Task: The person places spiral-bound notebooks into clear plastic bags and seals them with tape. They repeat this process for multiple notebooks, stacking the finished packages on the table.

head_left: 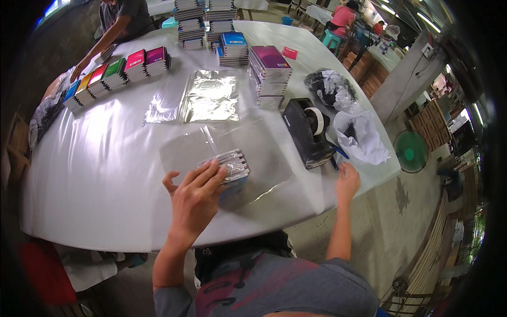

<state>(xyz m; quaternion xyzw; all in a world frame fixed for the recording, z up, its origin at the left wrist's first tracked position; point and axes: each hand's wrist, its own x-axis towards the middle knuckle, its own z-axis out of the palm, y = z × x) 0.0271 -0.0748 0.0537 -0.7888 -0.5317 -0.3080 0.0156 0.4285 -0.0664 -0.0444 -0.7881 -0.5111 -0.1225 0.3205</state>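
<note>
Under my left hand point(199, 193) lies a small stack of spiral notebooks point(235, 168) in clear plastic. The fingers stretch flat across its top, the thumb apart. A clear plastic sheet point(266, 158) is spread beneath and around the stack. Right of it stands a black tape dispenser point(302, 132) with a white roll of tape point(316, 120). My right hand point(348, 182) is at the table's right edge, close to the dispenser's near end and a blue-handled tool point(338, 150). Its fingertips are drawn together; whatever is between them is too small to make out.
Flat clear plastic bags point(211, 98) lie beyond the stack. A tall pile of purple notebooks point(271, 74) stands behind the dispenser, crumpled plastic point(362, 137) to its right. Coloured notebooks point(113, 74) line the far left, where another person's arm point(100, 45) reaches in.
</note>
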